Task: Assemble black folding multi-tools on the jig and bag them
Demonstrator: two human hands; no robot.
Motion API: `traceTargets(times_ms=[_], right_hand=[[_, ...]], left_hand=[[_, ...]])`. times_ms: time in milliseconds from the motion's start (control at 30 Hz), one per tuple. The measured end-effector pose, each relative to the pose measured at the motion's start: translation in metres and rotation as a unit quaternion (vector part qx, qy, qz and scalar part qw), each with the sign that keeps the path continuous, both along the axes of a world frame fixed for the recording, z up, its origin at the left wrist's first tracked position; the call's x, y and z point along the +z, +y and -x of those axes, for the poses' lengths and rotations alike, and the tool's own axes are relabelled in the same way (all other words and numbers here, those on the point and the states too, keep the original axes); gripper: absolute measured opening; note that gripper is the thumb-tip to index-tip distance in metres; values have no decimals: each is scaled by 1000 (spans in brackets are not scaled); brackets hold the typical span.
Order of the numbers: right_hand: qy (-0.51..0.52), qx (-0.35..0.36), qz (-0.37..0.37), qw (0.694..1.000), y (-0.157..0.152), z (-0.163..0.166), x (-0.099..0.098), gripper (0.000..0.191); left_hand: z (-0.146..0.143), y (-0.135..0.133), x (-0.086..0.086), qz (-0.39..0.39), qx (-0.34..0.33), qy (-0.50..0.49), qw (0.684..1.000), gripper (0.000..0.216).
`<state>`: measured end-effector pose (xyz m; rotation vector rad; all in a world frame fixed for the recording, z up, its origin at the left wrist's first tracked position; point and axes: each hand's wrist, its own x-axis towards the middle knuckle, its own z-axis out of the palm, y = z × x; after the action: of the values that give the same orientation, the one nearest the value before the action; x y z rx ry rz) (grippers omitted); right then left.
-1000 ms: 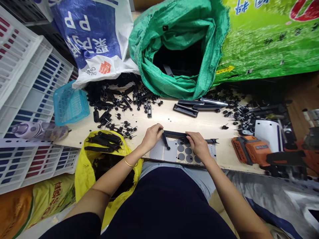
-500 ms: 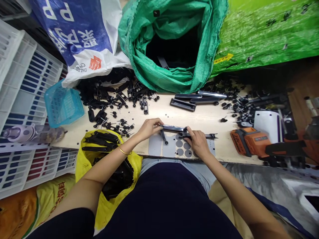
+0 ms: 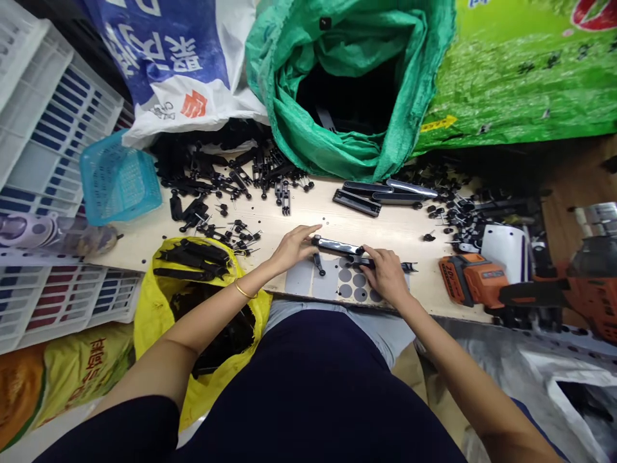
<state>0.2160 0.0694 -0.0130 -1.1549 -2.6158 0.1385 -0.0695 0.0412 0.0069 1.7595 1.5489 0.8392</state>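
A long, glossy black bar (image 3: 339,246) with round joints at its ends lies between my two hands. My right hand (image 3: 385,273) is closed around its right end, the thumb and fingers pressed in. Beneath that hand, a second dark channel-shaped bar (image 3: 409,267) sticks out to the right. At the long bar's left end, my left hand (image 3: 293,249) has its index finger stretched out above the joint and its thumb close to the bar. Below this joint a short black arm (image 3: 319,264) points down over a grey sheet with round marks (image 3: 324,280).
Loose black parts (image 3: 236,235) lie left, and several black bars (image 3: 357,201) farther back. A green sack (image 3: 270,83) stands behind. An orange cordless tool (image 3: 482,280) sits right, near a white plate (image 3: 504,247). A blue basket (image 3: 120,180) and yellow bag (image 3: 149,308) are left.
My left index finger has lifted off the bar's left end, where it was pinching before. My right hand keeps its grip. The whole view has shifted slightly.
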Motion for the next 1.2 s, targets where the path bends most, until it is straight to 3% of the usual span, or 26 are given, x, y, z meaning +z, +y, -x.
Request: traceTargets(times_ms=[67,167,267,367,467,633,867,1067,1200], right_hand=[[21,-13,-14,1000,0,17,15,56],[20,55,-13,998,2,56,25,60],[-47,118,24,992,7,90,17,63],[-110,108,32,987,13,100,5,69],[-152,100,-1,983,15,97,1,72],[-196,111,-26,974,15,97,4,72],[-206,136,-25,969,15,102,5,70],[-197,110,-33,974,11,103,6,70],[-164,97,-11,982,10,100,6,71]], left_hand=[[-3,-12,-2,27,40,3,999,70],[-21,-30,-5,142,101,29,984,93],[-45,-37,-9,252,110,40,961,92],[-57,-35,-11,295,116,-16,948,80],[-58,-33,-14,306,116,-84,941,80],[-59,-32,-15,306,139,-89,938,77],[-38,-27,-12,308,57,-91,945,80],[-59,-28,-7,276,159,21,948,73],[-61,-30,-7,275,134,-4,952,74]])
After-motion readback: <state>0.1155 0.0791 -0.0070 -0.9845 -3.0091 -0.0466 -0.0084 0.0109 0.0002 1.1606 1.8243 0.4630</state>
